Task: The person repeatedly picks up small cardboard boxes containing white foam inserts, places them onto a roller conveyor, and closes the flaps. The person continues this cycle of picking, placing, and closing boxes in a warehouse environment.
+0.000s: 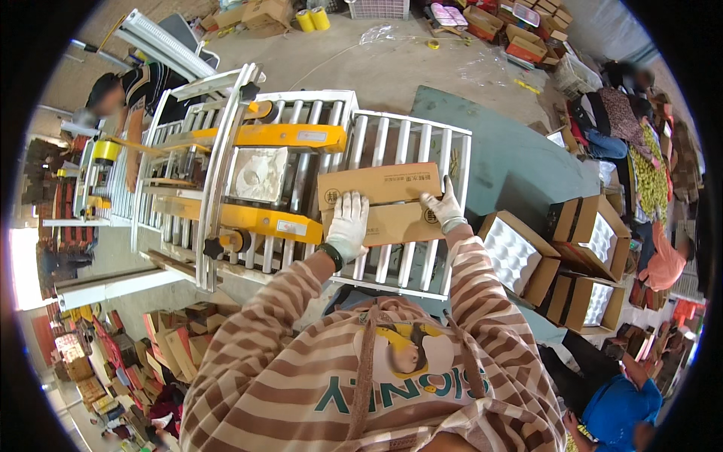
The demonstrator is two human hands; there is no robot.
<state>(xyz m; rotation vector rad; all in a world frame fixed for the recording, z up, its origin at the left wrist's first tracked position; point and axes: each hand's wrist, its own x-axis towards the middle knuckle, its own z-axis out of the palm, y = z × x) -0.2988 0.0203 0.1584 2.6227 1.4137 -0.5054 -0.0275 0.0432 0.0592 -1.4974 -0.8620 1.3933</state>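
Observation:
A cardboard carton (390,223) with printed writing and red edges rests on the metal rollers (404,148) in front of me. Its two long top flaps are folded down and meet along a seam. My left hand (348,226), in a white glove, lies over the carton's near left part with the fingers stretched across the flaps and the thumb at the near side. Around the right end of the carton is my right hand (445,210), gloved too, its thumb on the top. Just left stands a carton-sealing machine with yellow side rails (271,221).
Open cartons lined with white dimpled trays (511,251) stand at the right by a grey-green board (502,152). A person (133,93) is beyond the sealer's far left end. More people (613,121) sit around yellow-green fruit (649,181). Stacked cartons (175,344) lie lower left.

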